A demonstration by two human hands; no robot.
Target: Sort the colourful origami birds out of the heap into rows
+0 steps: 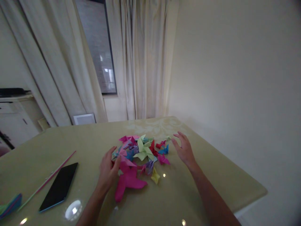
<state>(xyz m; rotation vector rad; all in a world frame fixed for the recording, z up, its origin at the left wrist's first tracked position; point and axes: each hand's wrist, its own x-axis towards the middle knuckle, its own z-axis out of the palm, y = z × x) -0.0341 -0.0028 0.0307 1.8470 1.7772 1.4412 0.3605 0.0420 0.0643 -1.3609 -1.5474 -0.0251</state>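
A pile of folded paper pinwheels (141, 152) in pink, green, blue, red and purple lies in the middle of the glossy beige table (211, 175). My left hand (108, 169) rests at the pile's left edge, fingers spread, touching a large pink pinwheel (128, 182). My right hand (183, 149) hovers at the pile's right side with its fingers apart and nothing in it. A light green pinwheel (143, 151) sits on top of the pile between my hands.
A black phone (59, 186) lies face up at the left, beside a thin pink and green stick (47, 180). A stack of coloured paper (9, 205) shows at the far left edge. Curtains, a window and a white wall stand behind the table.
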